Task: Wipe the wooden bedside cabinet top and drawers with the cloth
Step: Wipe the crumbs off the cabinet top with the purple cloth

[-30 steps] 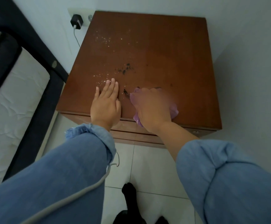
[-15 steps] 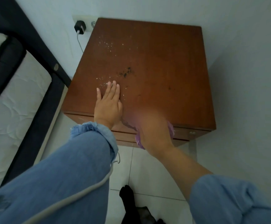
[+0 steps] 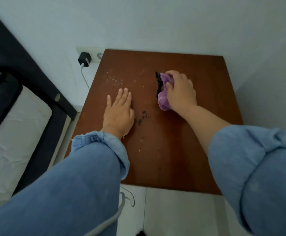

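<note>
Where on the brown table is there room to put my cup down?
The cabinet top is bare along its near edge between the two sleeves, and at its far right corner. It is crowded mid-top: left hand flat, right hand holding the cloth, with dark smudges between.

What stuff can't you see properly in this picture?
- Drawers: hidden in the head view; the cabinet top covers the front.
- Cloth: mostly under the right hand, so its full shape is unclear.
- Dark debris by the cloth: too blurred to identify.
- White specks: too small to identify.
- Charger cable: runs behind the cabinet edge.
- Bed: cut off by the left edge.
</note>
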The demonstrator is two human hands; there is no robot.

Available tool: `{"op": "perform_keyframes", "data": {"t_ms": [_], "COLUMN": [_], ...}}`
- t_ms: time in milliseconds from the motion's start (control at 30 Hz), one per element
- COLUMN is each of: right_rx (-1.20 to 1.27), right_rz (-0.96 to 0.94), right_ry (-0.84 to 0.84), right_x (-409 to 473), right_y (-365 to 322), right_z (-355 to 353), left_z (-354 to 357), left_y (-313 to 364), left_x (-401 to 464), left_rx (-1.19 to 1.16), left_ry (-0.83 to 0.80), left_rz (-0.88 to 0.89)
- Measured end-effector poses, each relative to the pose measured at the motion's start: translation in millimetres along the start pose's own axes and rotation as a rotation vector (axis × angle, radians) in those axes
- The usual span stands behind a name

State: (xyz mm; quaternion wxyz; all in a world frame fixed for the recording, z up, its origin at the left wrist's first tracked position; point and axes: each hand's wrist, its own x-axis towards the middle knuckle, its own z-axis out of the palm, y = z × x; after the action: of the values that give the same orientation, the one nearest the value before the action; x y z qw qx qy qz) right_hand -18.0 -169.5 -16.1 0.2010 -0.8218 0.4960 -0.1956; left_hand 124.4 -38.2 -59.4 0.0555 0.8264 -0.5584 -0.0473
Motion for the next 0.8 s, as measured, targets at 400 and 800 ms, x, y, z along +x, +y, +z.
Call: {"op": "perform_keyframes", "data": {"t_ms": [400,800], "right_rx": [-0.135,-0.330], "right_rz": [0.114,-0.106], "right_ry": [-0.012,-0.169], "right_x": [157,196], "right_y": [13,-6], "right_z": [65,94], "left_z": [20,20], "left_y": [-9,-9], "left_x": [29,36], "left_rx": [-0.144,-0.128], "left_ry": [0.080,0.048], "left_rz": [-0.042,-0.050]}}
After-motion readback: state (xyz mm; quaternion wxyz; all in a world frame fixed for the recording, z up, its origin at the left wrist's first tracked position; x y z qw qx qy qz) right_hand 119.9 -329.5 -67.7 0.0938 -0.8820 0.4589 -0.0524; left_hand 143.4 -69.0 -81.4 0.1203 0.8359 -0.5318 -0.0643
